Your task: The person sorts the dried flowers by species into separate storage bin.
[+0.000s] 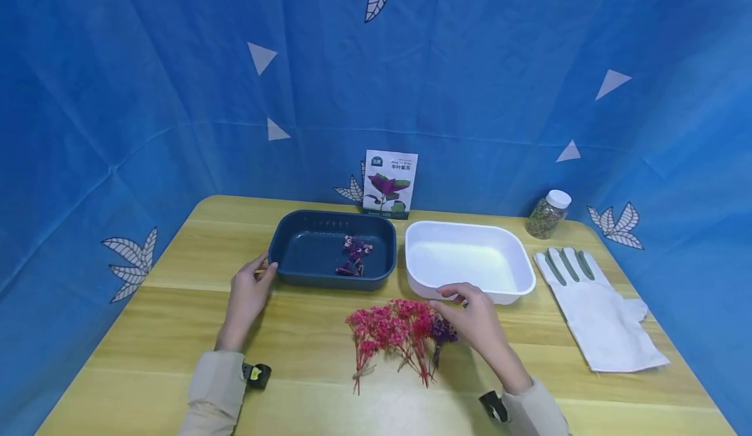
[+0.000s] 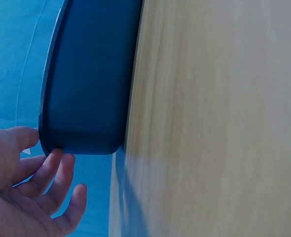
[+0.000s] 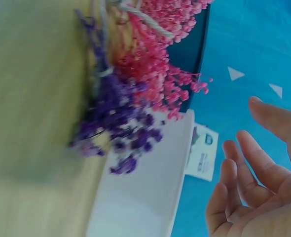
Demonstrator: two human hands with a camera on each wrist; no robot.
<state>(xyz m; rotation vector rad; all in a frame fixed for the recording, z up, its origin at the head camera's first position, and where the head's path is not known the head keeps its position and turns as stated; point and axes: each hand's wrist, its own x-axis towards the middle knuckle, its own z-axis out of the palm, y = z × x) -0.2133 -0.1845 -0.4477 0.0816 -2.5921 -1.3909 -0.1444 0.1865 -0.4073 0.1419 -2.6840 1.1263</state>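
Observation:
My left hand [image 1: 249,295] touches the near left corner of a dark blue plastic basin [image 1: 329,282]. In the left wrist view its thumb and fingertips lie at the rim, the fingers loosely bent. Inside the basin are small purple dried flowers [image 1: 352,256]. My right hand [image 1: 474,318] hovers over the table near the front wall of a white basin [image 1: 470,260], holding nothing, thumb and fingers apart. Beside it lie a tied bunch of purple dried flowers [image 3: 118,111] and several bunches of pink dried flowers [image 1: 388,328], stems toward me.
A seed packet [image 1: 389,185] stands upright behind the basins. At the back right is a glass jar [image 1: 545,219] with a white lid. White gloves [image 1: 605,322] with green stripes lie at the right edge of the wooden table [image 1: 329,397]. Blue cloth [image 1: 470,83] hangs behind.

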